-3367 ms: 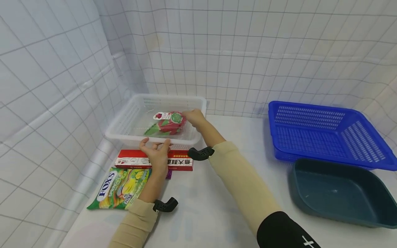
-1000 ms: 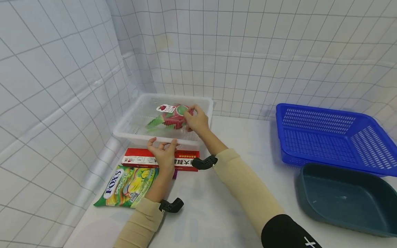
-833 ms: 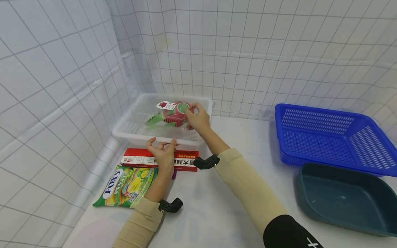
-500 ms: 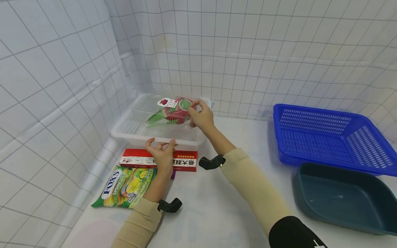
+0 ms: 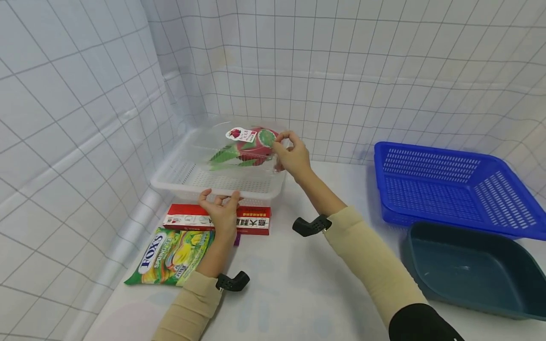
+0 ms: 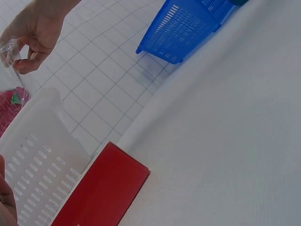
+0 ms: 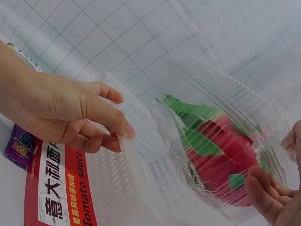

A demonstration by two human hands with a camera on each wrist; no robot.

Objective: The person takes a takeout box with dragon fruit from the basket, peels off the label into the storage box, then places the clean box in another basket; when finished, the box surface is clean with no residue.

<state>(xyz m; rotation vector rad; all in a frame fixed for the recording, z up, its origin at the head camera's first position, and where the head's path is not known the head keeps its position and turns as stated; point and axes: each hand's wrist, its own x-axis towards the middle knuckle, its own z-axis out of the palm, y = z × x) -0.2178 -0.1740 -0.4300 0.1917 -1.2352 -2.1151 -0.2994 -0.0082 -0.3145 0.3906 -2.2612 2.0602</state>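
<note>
My right hand (image 5: 294,154) pinches the right end of a clear plastic clamshell (image 5: 245,150), which holds a red dragon fruit (image 7: 221,155) with green leaves and bears a white label. The clamshell is tilted and raised above the white perforated basket (image 5: 164,183); the right wrist view shows it apart from the basket's near rim. With thumb against that rim, my left hand (image 5: 222,213) holds the front of the basket, and its other fingers are partly hidden behind the wall.
A red-and-white tomato sauce box (image 5: 258,221) lies before the white basket. Nearer are a green FOX'S bag (image 5: 170,258) and a purple packet (image 7: 19,146). At right stand a blue basket (image 5: 386,213) and a dark teal tub (image 5: 411,270). White gridded cloth hangs behind and left.
The clamshell has come up out of the white basket and shifted right with my right hand, its label end tipping upward. My left hand has stayed on the basket's rim.
</note>
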